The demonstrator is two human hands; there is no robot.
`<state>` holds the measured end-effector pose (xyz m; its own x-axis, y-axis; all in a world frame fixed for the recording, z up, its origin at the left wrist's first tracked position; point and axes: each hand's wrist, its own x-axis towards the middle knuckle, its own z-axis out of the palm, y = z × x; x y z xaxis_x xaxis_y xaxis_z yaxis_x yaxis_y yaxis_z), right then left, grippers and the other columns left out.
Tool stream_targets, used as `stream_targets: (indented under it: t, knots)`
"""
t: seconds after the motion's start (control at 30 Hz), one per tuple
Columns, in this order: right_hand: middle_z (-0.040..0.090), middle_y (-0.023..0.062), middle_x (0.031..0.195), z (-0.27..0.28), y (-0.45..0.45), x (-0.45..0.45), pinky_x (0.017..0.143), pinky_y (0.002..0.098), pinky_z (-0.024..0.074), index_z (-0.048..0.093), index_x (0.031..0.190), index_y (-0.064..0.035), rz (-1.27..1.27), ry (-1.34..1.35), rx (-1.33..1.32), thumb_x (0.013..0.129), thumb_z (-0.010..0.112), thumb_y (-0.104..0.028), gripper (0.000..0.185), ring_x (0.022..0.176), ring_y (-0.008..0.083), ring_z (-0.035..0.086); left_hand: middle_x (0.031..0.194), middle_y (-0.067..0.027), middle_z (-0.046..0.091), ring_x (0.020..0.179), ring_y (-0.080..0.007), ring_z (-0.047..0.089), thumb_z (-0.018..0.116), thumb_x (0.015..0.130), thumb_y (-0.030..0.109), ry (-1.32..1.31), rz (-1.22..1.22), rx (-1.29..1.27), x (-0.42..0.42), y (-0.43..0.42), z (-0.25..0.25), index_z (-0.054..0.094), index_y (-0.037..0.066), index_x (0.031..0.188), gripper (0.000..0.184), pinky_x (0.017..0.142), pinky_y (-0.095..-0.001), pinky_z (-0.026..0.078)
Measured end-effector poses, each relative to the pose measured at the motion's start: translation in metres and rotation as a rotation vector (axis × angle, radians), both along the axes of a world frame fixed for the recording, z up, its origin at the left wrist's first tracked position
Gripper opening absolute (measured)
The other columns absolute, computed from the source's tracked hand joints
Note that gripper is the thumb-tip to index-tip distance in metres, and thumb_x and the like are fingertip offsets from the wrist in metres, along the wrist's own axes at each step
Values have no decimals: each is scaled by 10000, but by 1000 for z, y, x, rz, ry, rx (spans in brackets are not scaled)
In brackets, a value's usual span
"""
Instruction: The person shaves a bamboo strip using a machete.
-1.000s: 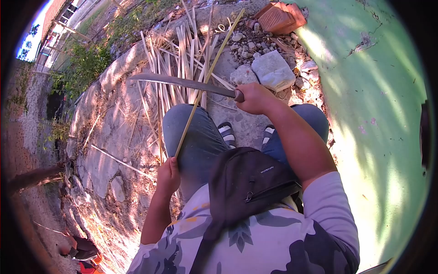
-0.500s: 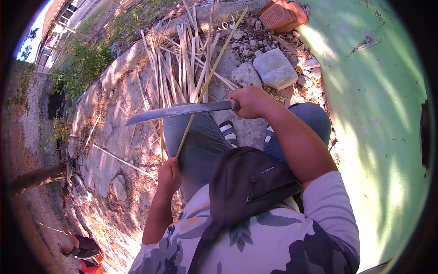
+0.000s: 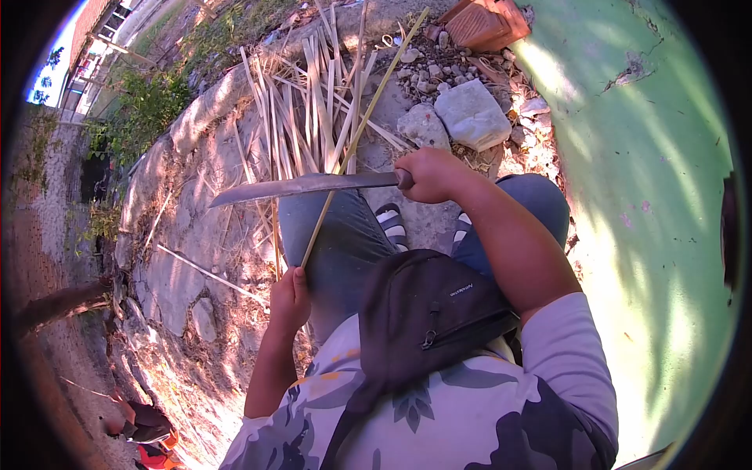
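Observation:
My right hand (image 3: 435,175) is closed around the handle of a machete (image 3: 305,186). Its long metal blade points left and lies across a thin yellowish strip that looks like split bamboo (image 3: 373,110). The strip slants from lower left to upper right over my left thigh. My left hand (image 3: 291,296) grips the strip's lower end, thumb on top. The far end reaches out over a pile of pale split strips (image 3: 313,117) on the ground in front of me. Whether the blade's edge cuts into the strip or only touches it, I cannot tell.
Pale stone blocks (image 3: 472,115) and rubble lie ahead of my feet, near an orange clay brick (image 3: 486,27). A green wall (image 3: 650,219) runs along my right. A loose strip (image 3: 211,274) rests on the ground at left. Another person (image 3: 147,423) is at the lower left.
The machete blade has shifted slightly left and its face has turned a little, looking darker. Both hands stay almost in place, and the strip has barely moved.

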<state>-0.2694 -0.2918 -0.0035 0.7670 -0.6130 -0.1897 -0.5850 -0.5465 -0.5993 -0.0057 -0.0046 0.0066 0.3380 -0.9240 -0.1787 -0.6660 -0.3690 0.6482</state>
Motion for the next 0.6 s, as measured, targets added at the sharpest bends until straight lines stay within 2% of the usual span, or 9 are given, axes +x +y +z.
stream_targets:
  t: [0.6]
  knots:
    - [710, 141, 855, 3, 0, 1, 771, 481, 542, 665, 903, -116, 16, 15, 10, 771, 721, -242, 191, 862, 371, 694, 580, -141, 500, 525, -278, 513, 362, 1103, 425, 1, 4, 12, 3, 1, -2, 558, -12, 841, 546, 535, -414, 388]
